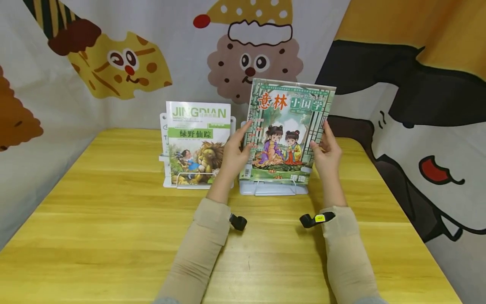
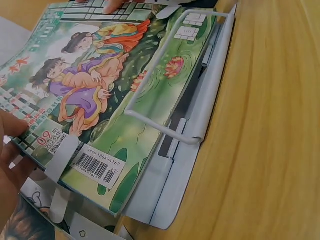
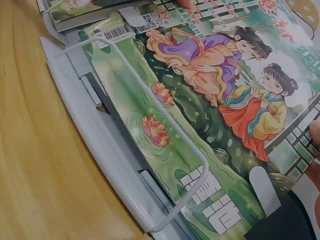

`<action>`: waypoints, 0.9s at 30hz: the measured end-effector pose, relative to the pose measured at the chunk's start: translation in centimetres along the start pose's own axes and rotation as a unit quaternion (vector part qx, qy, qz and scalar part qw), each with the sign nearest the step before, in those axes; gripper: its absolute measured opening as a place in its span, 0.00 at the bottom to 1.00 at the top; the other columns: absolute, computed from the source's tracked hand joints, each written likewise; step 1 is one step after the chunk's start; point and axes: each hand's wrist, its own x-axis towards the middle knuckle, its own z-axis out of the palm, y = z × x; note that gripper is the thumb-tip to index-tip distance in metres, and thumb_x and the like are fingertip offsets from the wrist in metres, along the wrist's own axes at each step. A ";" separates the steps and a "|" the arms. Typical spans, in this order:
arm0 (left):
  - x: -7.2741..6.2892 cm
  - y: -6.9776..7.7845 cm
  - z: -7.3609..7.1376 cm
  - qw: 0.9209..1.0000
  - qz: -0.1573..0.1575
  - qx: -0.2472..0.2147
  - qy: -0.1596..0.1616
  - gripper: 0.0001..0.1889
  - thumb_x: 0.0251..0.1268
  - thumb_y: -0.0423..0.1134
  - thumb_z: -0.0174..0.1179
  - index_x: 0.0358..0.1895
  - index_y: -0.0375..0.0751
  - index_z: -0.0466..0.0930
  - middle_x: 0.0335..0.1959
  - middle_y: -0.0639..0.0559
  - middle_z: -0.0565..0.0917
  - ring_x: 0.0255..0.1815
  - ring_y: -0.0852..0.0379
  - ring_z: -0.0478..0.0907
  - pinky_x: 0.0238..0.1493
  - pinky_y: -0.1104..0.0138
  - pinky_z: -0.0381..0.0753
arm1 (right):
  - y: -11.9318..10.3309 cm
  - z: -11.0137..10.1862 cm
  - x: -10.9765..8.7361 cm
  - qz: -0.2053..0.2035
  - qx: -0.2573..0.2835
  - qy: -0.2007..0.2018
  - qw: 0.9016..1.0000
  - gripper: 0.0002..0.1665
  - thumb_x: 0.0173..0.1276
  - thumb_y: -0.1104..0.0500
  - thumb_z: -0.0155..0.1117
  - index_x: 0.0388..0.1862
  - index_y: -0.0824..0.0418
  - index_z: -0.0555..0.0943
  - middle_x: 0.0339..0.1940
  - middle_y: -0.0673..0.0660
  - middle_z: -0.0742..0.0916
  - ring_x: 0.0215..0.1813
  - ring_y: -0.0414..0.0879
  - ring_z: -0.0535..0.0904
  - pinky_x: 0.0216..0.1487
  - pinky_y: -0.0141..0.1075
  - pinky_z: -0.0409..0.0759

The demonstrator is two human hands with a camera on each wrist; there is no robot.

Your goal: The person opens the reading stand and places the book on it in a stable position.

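Observation:
Both hands hold a green magazine by its side edges, its cover facing me and leaning back a little. My left hand pinches the left edge between thumb and fingers. At the right edge, my right hand grips in the same way. The magazine's lower part is on a white book stand, behind the stand's wire holder. White side tabs, such as this tab, overlap the cover near its lower corners in the wrist views. Most of the stand is hidden behind the magazine.
Left of the magazine, a book with a lion cover stands on another white stand with a wire holder. Both stands are on a wooden table. A curtain with cartoon figures hangs behind.

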 end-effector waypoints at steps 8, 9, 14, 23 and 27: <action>0.0 -0.1 0.1 0.999 -0.004 0.035 -0.004 0.37 0.62 0.28 0.62 0.73 0.58 0.62 0.69 0.51 0.66 0.70 0.47 0.60 0.69 0.60 0.57 | 1.0 -0.2 -0.1 0.003 -0.014 -0.010 1.000 0.43 0.64 0.70 0.63 0.72 0.40 0.65 0.68 0.49 0.73 0.57 0.43 0.75 0.43 0.26 0.75; -0.1 -0.2 0.2 0.999 -0.004 0.040 -0.005 0.38 0.61 0.27 0.61 0.73 0.58 0.62 0.69 0.50 0.67 0.70 0.47 0.60 0.69 0.59 0.57 | 1.1 -0.2 -0.1 0.005 -0.018 -0.011 1.000 0.43 0.64 0.70 0.63 0.72 0.40 0.65 0.68 0.50 0.73 0.56 0.43 0.76 0.43 0.25 0.75; -0.3 -0.4 0.1 0.998 0.006 0.063 0.001 0.38 0.59 0.26 0.62 0.72 0.54 0.63 0.65 0.47 0.72 0.65 0.50 0.67 0.66 0.61 0.63 | 1.2 -0.3 -0.2 0.018 -0.028 -0.023 0.999 0.43 0.64 0.70 0.64 0.71 0.37 0.66 0.67 0.53 0.74 0.51 0.43 0.77 0.42 0.25 0.76; -0.6 -0.1 0.0 0.997 -0.022 0.080 0.004 0.39 0.59 0.27 0.63 0.73 0.54 0.61 0.52 0.45 0.70 0.41 0.51 0.73 0.37 0.65 0.77 | 0.7 -0.8 -0.4 0.041 -0.026 -0.057 0.997 0.44 0.64 0.72 0.63 0.72 0.39 0.64 0.70 0.54 0.70 0.56 0.51 0.76 0.52 0.32 0.77; -0.8 0.3 0.1 0.994 -0.051 0.095 -0.003 0.40 0.60 0.28 0.63 0.74 0.57 0.59 0.47 0.46 0.67 0.35 0.53 0.69 0.34 0.67 0.75 | -0.9 -1.2 -0.7 0.051 -0.021 -0.080 0.995 0.44 0.64 0.73 0.62 0.73 0.44 0.63 0.71 0.57 0.68 0.54 0.50 0.77 0.52 0.33 0.77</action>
